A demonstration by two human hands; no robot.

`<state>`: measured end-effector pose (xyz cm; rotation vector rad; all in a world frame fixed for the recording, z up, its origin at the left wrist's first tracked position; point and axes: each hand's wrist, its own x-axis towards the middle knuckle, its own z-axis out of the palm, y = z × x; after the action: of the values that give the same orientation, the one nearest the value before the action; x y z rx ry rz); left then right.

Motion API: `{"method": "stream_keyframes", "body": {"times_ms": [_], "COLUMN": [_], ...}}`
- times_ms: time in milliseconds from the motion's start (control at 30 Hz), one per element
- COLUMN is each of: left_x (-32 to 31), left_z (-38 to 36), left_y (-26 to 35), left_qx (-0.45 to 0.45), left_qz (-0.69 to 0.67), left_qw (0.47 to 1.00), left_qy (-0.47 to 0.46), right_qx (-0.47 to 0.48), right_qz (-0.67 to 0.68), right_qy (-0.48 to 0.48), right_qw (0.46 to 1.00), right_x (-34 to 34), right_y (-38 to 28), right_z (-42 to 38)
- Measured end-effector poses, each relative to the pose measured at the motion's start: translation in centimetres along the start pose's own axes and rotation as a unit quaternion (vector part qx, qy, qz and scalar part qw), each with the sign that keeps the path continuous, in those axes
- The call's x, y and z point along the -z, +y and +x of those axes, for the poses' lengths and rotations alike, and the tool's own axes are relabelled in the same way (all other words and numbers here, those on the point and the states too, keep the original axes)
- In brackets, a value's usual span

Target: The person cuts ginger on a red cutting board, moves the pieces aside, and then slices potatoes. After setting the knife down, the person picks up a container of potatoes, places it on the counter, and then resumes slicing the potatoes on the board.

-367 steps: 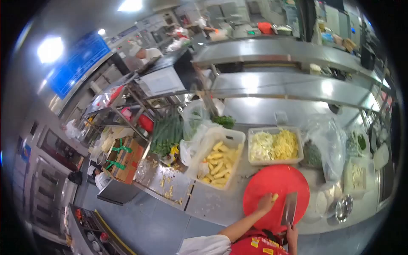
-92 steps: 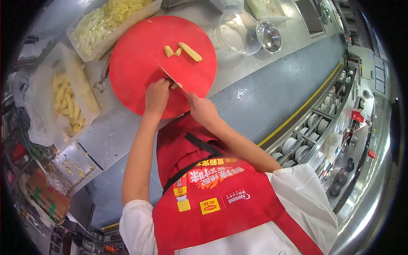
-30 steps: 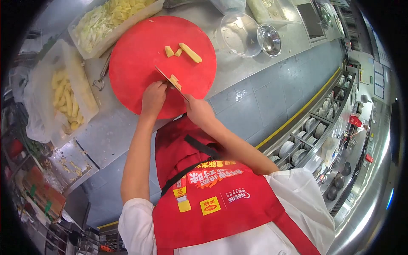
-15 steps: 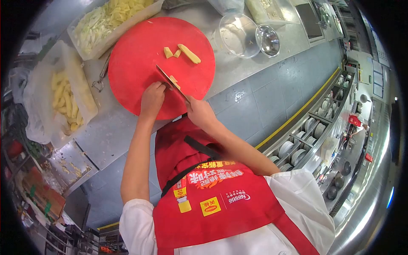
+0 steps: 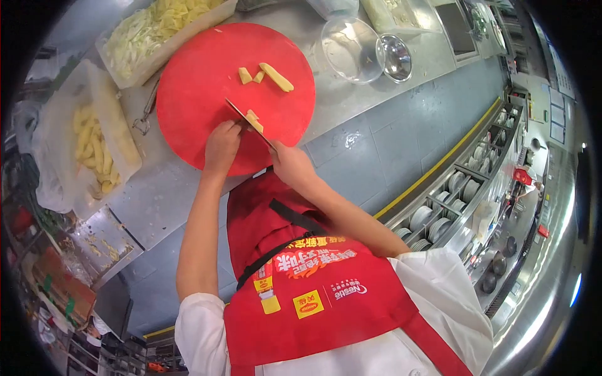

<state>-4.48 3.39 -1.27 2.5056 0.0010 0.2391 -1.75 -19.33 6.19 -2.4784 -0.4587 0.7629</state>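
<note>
A round red cutting board (image 5: 194,69) lies on the steel counter. My right hand (image 5: 290,164) grips the handle of a cleaver (image 5: 246,120) whose blade stands edge-down on the board. My left hand (image 5: 221,145) presses a small yellow vegetable piece against the blade's left side; most of that piece is hidden under my fingers. Cut yellow slices (image 5: 253,120) lie beside the blade on its right. Three larger yellow pieces (image 5: 266,75) rest farther up the board.
A white tub of yellow sticks (image 5: 100,150) sits left of the board, a tray of shredded pale and yellow vegetable (image 5: 157,25) above it. A clear bowl (image 5: 350,49) and a steel bowl (image 5: 396,57) stand to the right. Plate racks (image 5: 451,200) line the floor aisle.
The cleaver and both hands have shifted slightly up the board as slicing continues. A little more cut yellow shows beside the blade than three seconds ago.
</note>
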Motion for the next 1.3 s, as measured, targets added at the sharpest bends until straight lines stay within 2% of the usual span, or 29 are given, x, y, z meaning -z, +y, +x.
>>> {"method": "stream_keyframes", "body": {"times_ms": [133, 267, 367, 567, 767, 967, 1300], "left_x": [0.5, 0.6, 0.6, 0.0, 0.2, 0.0, 0.3], "left_z": [0.2, -0.1, 0.2, -0.1, -0.3, -0.4, -0.1], "left_y": [0.2, 0.4, 0.3, -0.4, -0.3, -0.1, -0.3], "left_qx": [0.0, 0.021, 0.02, 0.012, 0.021, 0.018, 0.017], "left_qz": [-0.03, -0.028, -0.034, -0.025, -0.012, -0.037, -0.041], "left_qw": [0.999, 0.999, 0.999, 1.0, 1.0, 0.999, 0.999], "left_qy": [0.012, -0.011, -0.006, 0.0, -0.011, 0.006, 0.006], "right_qx": [0.005, -0.005, 0.024, -0.005, 0.002, -0.013, -0.008], "right_qz": [0.01, -0.01, -0.01, 0.002, -0.005, -0.013, 0.011], "right_qy": [0.013, -0.016, 0.003, -0.012, 0.001, -0.015, -0.003], "right_qw": [1.0, 1.0, 1.0, 1.0, 1.0, 1.0, 1.0], "right_x": [1.3, 2.9, 2.4, 2.3, -0.8, 2.1, 1.8], "right_y": [-1.0, -0.8, -0.1, -1.1, -0.6, -2.0, -1.6], "right_z": [-0.1, -2.1, -2.9, -3.0, 1.2, -1.1, -2.4]}}
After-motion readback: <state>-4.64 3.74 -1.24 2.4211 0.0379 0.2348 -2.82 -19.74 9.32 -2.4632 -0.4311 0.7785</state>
